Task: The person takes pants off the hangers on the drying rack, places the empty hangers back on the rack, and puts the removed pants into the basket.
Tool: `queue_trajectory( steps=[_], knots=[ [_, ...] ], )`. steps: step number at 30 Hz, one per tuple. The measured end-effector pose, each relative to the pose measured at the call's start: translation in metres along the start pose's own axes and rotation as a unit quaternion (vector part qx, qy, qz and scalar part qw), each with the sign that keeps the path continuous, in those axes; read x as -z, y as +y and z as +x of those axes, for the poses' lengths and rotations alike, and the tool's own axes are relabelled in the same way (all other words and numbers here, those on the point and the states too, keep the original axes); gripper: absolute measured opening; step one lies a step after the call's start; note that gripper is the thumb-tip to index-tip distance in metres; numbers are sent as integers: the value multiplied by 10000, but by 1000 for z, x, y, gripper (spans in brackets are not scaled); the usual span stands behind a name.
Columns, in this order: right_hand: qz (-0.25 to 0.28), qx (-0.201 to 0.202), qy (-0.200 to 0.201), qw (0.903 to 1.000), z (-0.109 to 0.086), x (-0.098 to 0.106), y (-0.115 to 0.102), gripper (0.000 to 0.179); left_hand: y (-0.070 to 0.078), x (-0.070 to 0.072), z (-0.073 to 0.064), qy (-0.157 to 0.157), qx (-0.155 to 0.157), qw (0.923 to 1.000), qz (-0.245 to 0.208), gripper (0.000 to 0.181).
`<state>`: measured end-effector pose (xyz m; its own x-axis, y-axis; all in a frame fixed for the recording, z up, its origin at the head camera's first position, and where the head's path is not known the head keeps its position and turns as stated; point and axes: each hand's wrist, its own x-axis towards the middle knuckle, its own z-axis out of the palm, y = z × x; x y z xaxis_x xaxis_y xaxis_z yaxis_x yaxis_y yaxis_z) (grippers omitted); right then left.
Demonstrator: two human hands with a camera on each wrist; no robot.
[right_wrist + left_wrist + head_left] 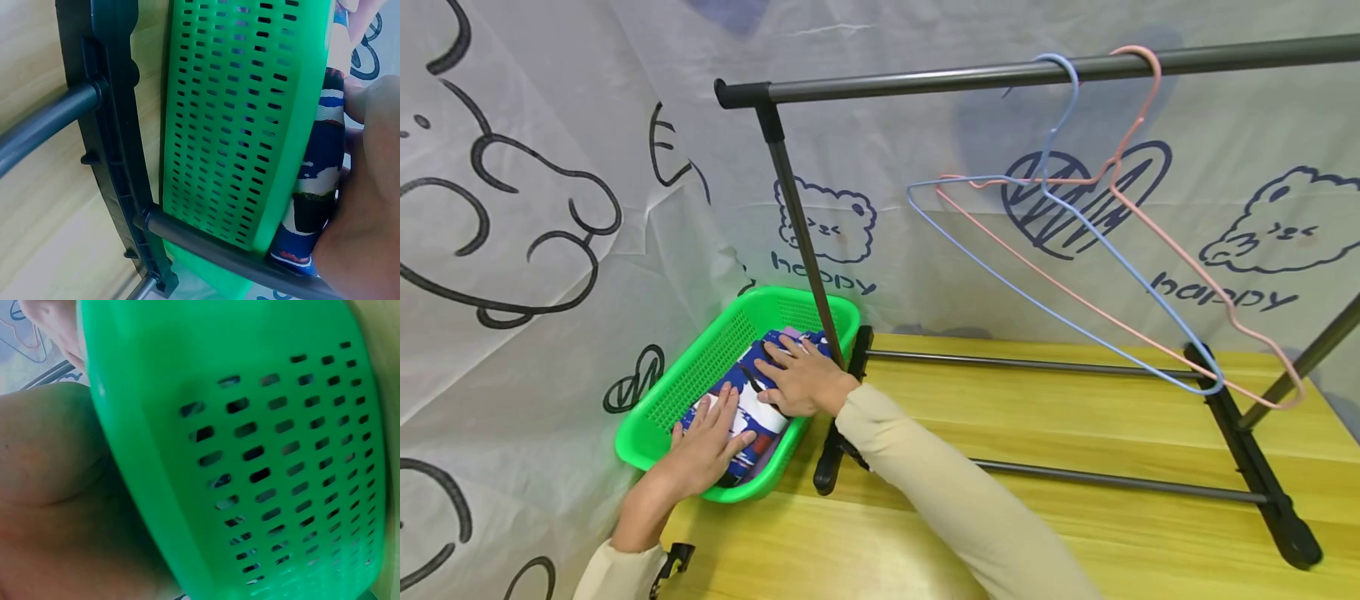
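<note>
A folded blue, white and red patterned garment (752, 414) lies in the green plastic basket (681, 400), with a bit of purple cloth showing at its edges. My left hand (703, 446) rests on its near end, fingers spread and straight. On the far end lies my right hand (801, 379), palm down with fingers extended. In the right wrist view the garment (315, 169) shows just above the basket's rim, under my right hand (369, 187). The left wrist view shows the perforated basket side (281, 456), with part of my left hand (56, 487) beside it.
A dark metal clothes rack (925, 82) stands right of the basket, its left post crossing the basket's rim in the head view. A blue hanger (1000, 271) and a pink hanger (1213, 287) hang from its bar. Printed cloth (917, 258) lines the back and left, around the wooden surface (1037, 417).
</note>
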<state>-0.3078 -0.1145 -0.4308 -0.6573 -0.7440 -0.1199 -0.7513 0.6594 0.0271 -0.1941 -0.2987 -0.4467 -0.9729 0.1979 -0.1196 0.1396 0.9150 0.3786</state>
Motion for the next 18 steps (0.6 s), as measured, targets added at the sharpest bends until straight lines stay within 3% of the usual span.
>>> queue_trajectory(
  steps=[9, 18],
  knots=[
    [-72, -64, -325, 9994, -1, -3, 0, 61, 8, -6, 0, -173, 278, 9995, -15, 82],
    [-185, 35, -243, 9995, -1, -3, 5, 61, 10, -8, 3, 45, 262, 9995, 178, 81]
  ],
)
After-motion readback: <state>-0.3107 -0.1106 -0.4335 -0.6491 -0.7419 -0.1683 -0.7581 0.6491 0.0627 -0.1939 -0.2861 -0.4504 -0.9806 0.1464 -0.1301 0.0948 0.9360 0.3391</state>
